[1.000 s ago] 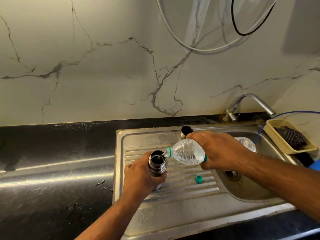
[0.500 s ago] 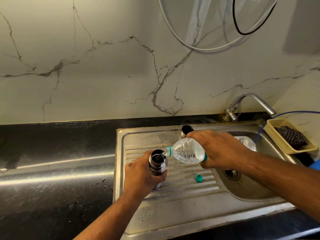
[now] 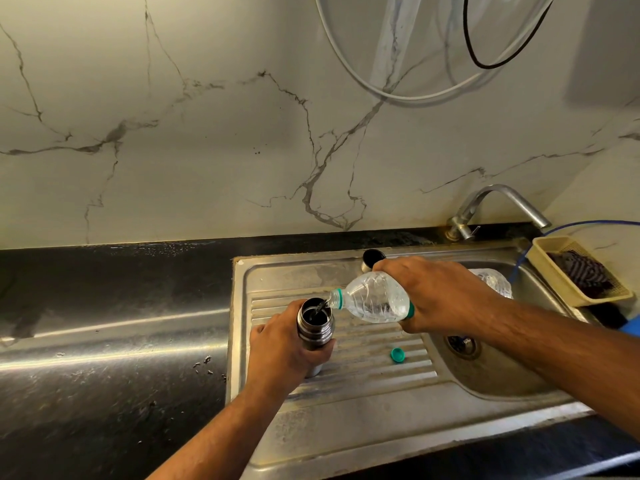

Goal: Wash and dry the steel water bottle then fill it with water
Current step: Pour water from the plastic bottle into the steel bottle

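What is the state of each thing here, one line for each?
steel bottle: upright, open, gripped by left hand
plastic bottle: tilted, uncapped, pouring, held by right hand
green cap: off, lying on drainboard
tap: no water running
yellow basket: holds dark cloth

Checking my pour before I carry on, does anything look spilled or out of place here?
No spill shows. The plastic bottle pours straight into the steel bottle. Only dark crumbs lie scattered on the counter.

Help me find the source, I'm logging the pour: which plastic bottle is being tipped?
The clear plastic bottle in the right hand; the other bottle lies untouched in the basin.
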Demonstrator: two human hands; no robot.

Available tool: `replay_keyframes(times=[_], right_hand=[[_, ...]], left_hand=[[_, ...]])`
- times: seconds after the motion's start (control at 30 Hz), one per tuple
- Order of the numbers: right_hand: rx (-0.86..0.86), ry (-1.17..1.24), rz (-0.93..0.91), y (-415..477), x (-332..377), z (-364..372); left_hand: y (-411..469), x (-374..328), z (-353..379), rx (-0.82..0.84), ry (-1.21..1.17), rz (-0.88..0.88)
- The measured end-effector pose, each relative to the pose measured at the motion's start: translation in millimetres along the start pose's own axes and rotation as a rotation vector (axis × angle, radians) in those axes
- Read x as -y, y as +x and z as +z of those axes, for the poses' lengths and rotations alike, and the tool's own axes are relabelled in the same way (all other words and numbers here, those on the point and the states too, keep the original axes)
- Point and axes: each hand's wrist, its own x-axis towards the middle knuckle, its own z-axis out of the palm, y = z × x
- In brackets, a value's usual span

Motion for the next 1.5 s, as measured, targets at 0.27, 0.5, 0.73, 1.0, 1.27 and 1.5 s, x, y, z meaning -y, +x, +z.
replay_keyframes(times=[0.27,0.5,0.73,1.0,1.27,1.5], right_hand=[[0.017,-0.014,0.009,-3.1,-0.3,-1.9],[0.017,-0.012,0.01,-3.5,-0.5,-2.3],[0.018,-0.004,0.005,-3.6,-1.4,-5.1],[-0.004,-0.002,0.0,-2.9,-3.1,-4.0],[0.0,-0.005,-0.001,-2.6,-4.1,-2.8],[-0.009,-0.012,-0.001,-2.1,-4.1,-2.4]], left_hand=[[0.0,-0.9,0.2,-0.007,0.005,-0.004],[-0.5,-1.1,-0.2,-0.01,0.005,-0.004],[-0.8,-1.3,-0.4,-0.003,0.009,-0.003],[-0.1,-2.5,-0.5,-0.01,0.008,-0.006],[0.1,-3.0,-2.4,-0.002,0.011,-0.005],[0.5,-1.6,-1.8,-0.002,0.008,-0.003]])
